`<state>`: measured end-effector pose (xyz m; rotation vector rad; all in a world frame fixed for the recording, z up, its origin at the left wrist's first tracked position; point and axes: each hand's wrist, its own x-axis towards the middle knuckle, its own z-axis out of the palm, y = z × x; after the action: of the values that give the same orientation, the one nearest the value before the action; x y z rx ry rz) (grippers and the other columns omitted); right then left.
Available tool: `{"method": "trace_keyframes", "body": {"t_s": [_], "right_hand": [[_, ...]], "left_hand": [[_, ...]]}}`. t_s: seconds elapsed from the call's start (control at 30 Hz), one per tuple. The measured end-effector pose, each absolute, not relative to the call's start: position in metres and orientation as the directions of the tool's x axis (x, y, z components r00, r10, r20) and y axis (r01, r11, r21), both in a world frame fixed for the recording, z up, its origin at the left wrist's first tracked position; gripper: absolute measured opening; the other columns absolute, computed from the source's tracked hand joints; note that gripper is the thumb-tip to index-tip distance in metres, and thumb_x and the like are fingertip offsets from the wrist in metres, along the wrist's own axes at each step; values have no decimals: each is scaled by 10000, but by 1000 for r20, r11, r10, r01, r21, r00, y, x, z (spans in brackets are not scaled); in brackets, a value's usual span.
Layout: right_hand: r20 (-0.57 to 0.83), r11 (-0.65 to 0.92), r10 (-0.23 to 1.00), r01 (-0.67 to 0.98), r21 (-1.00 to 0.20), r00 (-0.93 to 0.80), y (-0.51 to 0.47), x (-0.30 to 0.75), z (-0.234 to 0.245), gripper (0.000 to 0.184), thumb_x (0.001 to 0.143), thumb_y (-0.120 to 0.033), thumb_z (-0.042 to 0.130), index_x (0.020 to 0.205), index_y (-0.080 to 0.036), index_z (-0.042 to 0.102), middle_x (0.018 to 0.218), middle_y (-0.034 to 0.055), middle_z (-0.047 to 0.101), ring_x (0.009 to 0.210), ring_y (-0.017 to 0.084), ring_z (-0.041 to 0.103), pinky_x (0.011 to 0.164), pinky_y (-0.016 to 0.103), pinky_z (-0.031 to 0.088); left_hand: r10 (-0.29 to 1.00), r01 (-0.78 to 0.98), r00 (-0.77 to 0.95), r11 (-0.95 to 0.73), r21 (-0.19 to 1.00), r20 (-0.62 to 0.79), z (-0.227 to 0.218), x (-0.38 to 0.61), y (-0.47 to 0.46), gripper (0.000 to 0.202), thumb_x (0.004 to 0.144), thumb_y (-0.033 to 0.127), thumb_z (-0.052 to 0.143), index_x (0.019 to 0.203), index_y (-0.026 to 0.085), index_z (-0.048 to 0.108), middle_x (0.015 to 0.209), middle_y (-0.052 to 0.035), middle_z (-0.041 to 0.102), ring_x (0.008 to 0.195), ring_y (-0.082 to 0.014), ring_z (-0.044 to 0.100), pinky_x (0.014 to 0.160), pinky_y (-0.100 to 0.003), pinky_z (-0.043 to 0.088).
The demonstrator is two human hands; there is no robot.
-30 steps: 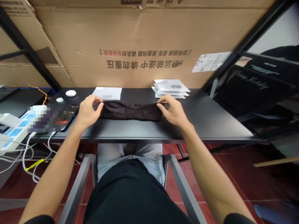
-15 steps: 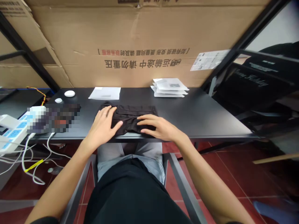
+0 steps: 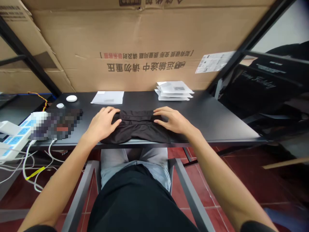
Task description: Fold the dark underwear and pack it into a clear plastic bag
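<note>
**Both hands flat on a dark folded cloth at the near table edge**

The left hand lay palm-down on the left end of a dark cloth, fingers loosely spread and gripping nothing. The right hand rested likewise on the right end, fingertips at the far hem. The cloth was soft, matt and folded to a rough rectangle, and it lay at the near edge of the smooth black table. A flat clear packet lay far left and a stack of packets far right. A creased cardboard box stood behind.
</note>
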<state>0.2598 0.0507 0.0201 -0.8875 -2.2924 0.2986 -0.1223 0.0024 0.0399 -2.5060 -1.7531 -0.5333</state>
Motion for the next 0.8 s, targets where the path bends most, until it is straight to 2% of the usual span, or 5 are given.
{"method": "trace_keyframes", "body": {"t_s": [0.2,0.33,0.5,0.63,0.8], "right_hand": [[314,784,620,555,-277,-719,84,254,23,117,1016,-279,674,976,-251,781,1097,124,843,1083,336,797,1054,506,623],[332,573,817,729,-374,-472,108,240,28,188,1098,-343,544,1109,-237,700,1011,127,817,911,328,766,936,483,611],[414,313,902,847,-430,-124,130,219,35,432,1135,-467,499,1424,-169,616,1301,247,781,1234,452,740,1094,636,581],[447,586,783,752,-302,-431,95,215,28,540,1130,-505,526,1538,-164,622,1643,240,628,1568,423,569,1326,632,455],[190,658,753,706,-264,-630,29,220,3,932,1079,-790,547,1773,-178,440,1886,221,327,1769,449,265,1419,677,299]], "left_hand": [[828,814,548,-561,152,119,44,-115,58,324,982,317,685,1285,269,789,1382,-100,781,1315,-326,718,1162,-451,569],[890,878,423,-449,165,170,46,-106,80,327,1036,251,574,1314,247,747,1162,-113,828,1124,-323,777,1059,-454,592],[895,934,141,-262,243,424,53,-100,91,475,1103,285,499,1556,168,581,1398,-201,770,1238,-353,759,1115,-503,583],[880,924,256,-344,166,399,38,-116,61,515,1134,392,469,1578,172,613,1588,-198,679,1452,-373,666,1244,-531,525],[947,946,286,-303,114,144,-3,-143,13,831,1155,683,365,1786,146,433,1869,-185,371,1759,-416,299,1403,-642,309]]}}
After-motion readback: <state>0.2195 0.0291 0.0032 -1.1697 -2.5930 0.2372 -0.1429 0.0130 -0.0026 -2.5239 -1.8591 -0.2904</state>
